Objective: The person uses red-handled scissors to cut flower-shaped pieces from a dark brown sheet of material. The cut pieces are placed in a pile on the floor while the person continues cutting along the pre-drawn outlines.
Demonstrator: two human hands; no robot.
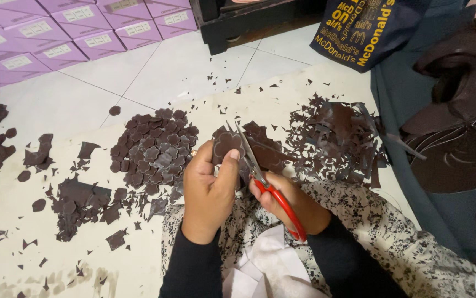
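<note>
Item: small dark brown flower-shaped leather-like piece (226, 144) — pinched upright between thumb and fingers of the left hand (209, 185), fingers closed on its lower edge, held just above the lap.

Tool: red-handled steel scissors (268, 185) — gripped by the right hand (293, 203), fingers closed through the loops. The blades run up and left from the handles, long axis slanting, tips at the piece's right edge; whether they touch it cannot be told.

Surroundings: heap of finished dark brown flower cut-outs (155, 149) to the left, near; pile of dark brown offcut scraps (334, 138) to the right; both on a cream floor sheet (56, 259). Open room lies between the heaps, ahead of the hands.
</note>
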